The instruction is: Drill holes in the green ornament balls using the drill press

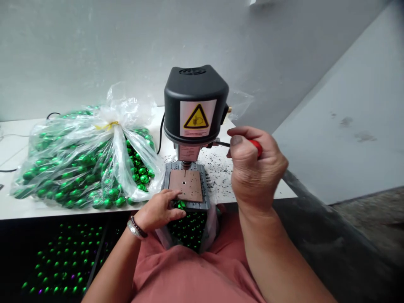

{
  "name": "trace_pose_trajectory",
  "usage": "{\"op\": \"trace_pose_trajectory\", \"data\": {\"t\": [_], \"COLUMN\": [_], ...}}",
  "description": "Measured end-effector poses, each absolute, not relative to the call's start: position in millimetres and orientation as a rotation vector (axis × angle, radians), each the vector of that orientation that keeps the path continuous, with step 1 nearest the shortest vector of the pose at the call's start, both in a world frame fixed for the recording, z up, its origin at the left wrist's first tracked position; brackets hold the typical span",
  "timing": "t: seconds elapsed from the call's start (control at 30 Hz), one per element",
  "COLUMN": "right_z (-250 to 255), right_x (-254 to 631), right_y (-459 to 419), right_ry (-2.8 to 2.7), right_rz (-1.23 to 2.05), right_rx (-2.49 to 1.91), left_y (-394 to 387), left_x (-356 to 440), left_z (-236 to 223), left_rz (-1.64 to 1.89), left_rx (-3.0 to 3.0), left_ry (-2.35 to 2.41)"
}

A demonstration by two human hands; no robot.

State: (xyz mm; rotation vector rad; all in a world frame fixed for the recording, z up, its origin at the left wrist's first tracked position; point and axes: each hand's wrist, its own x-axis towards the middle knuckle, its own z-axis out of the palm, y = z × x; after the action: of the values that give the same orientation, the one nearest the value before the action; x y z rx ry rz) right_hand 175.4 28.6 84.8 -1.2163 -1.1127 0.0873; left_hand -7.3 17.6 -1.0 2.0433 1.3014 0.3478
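Observation:
A black drill press [196,105] with a yellow warning label stands on the white table, its bit raised over a brown plate [191,191] that has a small hole in it. My left hand [162,210] is at the plate's front left edge, with a shiny green ball [180,205] between its thumb and forefinger. My right hand [257,162] is closed around the red knob [256,147] of the press's feed lever [222,144]. Below the plate, a clear bag [187,229] with several green balls hangs close to my lap.
A large tied plastic bag [78,168] full of green balls lies on the white table [14,210] at left. Dark shavings [217,179] lie scattered right of the press. A black cable [161,134] runs behind it. More green balls [63,265] show below the table at left.

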Motion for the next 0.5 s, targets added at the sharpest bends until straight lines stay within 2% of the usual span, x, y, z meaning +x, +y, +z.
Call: {"op": "trace_pose_trajectory", "data": {"t": [0.1, 0.17, 0.23, 0.3, 0.37, 0.5], "right_z": [82.7, 81.8, 81.2, 80.7, 80.5, 79.9], "right_x": [175.2, 175.1, 175.1, 175.5, 176.0, 176.8], "right_y": [29.6, 30.2, 30.5, 30.4, 30.1, 30.0], "right_ry": [-1.106, -1.106, -1.109, -1.11, -1.109, -1.114], "right_rz": [0.08, 0.079, 0.081, 0.088, 0.095, 0.093], "right_rx": [-1.229, -1.227, -1.223, -1.22, -1.217, -1.205], "left_y": [23.4, 37.9, 57.4, 76.0, 89.1, 97.4], "left_x": [-18.6, -27.4, -36.9, -44.8, -48.8, -46.1], "left_z": [10.6, 12.8, 8.0, -2.9, -17.0, -39.0], "left_rz": [0.569, 0.782, 0.835, 0.602, 0.336, 0.159], "left_rx": [1.978, 1.99, 2.021, 2.025, 2.052, 2.16], "left_ry": [1.478, 1.725, 2.009, 2.193, 2.186, 2.071]}}
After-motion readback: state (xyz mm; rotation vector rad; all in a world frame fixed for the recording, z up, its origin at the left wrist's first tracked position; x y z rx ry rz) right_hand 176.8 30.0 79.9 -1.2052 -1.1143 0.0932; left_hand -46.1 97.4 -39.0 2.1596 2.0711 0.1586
